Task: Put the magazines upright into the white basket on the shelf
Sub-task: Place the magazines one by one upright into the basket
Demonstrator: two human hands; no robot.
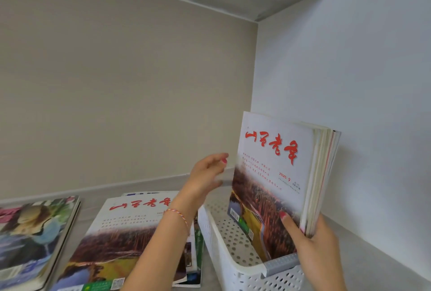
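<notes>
The white basket (235, 265) stands on the grey shelf (373, 255), near the white side wall (349, 69), and it serves here as the landmark. Inside the basket, against its right side, a bundle of magazines (279, 174) stands upright, leaning a little toward the wall; the front cover shows red calligraphy above a reddish landscape. The right hand (312, 244) grips the lower right edge of this bundle, the thumb pressed on the front cover and the other fingers curled behind. The left hand (207, 174) is above the basket's far left part, its fingers loosely spread and holding nothing, the fingertips close to the left edge of the bundle (whether they touch it I cannot tell, the hand is blurred). A thin braided bracelet (179, 217) is on the left wrist. Just left of the basket, a stack of magazines (121, 244) with the same cover lies flat on the shelf. Further left of the basket lies another flat pile (35, 239) with a different cover.
</notes>
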